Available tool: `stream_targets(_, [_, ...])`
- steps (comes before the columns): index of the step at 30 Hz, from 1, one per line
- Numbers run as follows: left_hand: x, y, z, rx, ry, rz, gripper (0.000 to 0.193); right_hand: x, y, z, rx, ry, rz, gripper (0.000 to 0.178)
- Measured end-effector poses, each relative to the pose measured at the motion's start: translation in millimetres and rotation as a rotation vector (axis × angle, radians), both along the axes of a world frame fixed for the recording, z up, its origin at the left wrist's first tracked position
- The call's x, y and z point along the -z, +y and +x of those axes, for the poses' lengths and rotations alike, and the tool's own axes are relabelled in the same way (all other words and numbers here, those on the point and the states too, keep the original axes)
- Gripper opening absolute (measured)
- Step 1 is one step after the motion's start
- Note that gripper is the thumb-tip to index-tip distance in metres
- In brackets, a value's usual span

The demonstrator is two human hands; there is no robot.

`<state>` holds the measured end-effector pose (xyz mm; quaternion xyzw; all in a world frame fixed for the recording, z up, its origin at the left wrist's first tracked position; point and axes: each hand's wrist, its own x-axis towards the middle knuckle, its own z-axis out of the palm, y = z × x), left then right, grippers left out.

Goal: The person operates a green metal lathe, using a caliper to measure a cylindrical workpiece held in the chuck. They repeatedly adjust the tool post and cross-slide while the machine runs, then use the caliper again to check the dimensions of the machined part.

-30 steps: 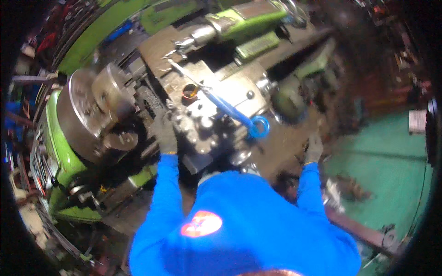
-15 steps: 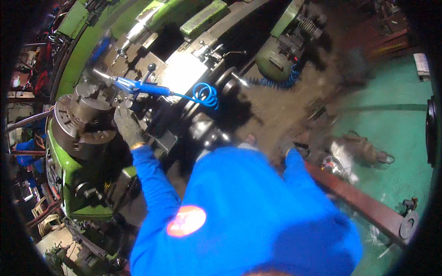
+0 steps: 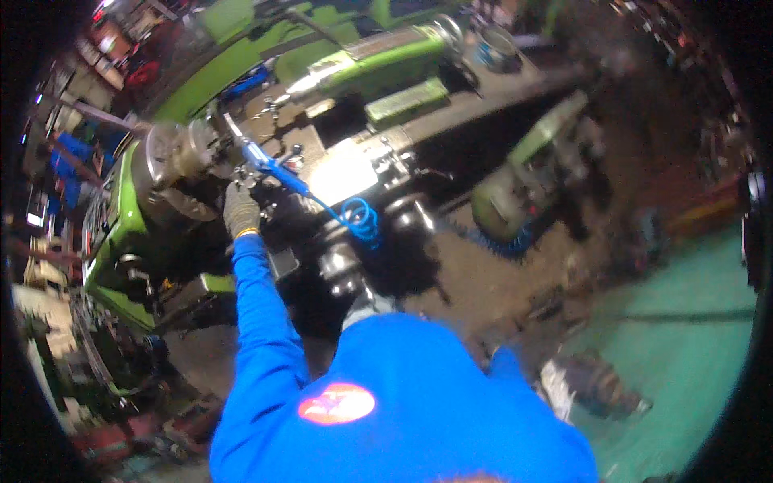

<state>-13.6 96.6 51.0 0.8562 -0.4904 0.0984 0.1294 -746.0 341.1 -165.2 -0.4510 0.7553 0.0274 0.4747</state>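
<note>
My left hand [image 3: 241, 211], in a grey work glove, reaches to the tool post area of a green lathe, just beside the chuck [image 3: 171, 165]. Its fingers are closed together at a small metal part there; what they grip is hidden. A blue air blow gun [image 3: 274, 169] with a metal nozzle lies across the carriage just beyond this hand, its coiled blue hose [image 3: 360, 221] trailing to the right. Of my right arm only the blue sleeve [image 3: 506, 366] shows, low beside my body; the right hand is out of sight.
A bright white sheet [image 3: 342, 173] lies on the carriage, next to levers and handwheels [image 3: 409, 213]. Beyond it is the green tailstock [image 3: 378, 56]. A green machine part [image 3: 499, 201] stands at the right. A dark bundle [image 3: 597, 385] lies on the green floor [image 3: 684, 354].
The view has swung, bringing more of the lathe's far side into sight. My left hand stays by the tool post. The chuck now looks blurred.
</note>
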Motion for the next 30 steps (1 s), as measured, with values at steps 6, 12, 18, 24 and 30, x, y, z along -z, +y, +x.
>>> stream_targets(6, [-75.9, 6.1, -66.0, -0.295, 0.273, -0.057, 0.036, -17.5, -49.5, -17.8, -0.089, 0.005, 0.042, 0.031])
stream_targets(12, [-56.1, 12.0, -59.8, -0.3, 0.304, -0.083, 0.033, -56.3, -139.7, -36.4, -0.307, 0.074, -0.006, 0.029])
stream_targets(18, [-67.9, 7.3, -70.4, -0.222, 0.196, -0.056, 0.022, -32.4, -231.1, -78.7, -0.786, 0.303, -0.354, 0.032])
stream_targets(24, [-59.1, 5.9, -73.2, -0.303, 0.275, -0.21, 0.032, -79.6, -415.0, 30.1, -0.427, 0.143, -0.696, 0.047])
stream_targets(30, [-87.6, -1.4, -90.4, -0.355, 0.318, -0.094, 0.035, -159.5, -664.8, 91.3, -0.319, -0.083, -0.988, 0.05])
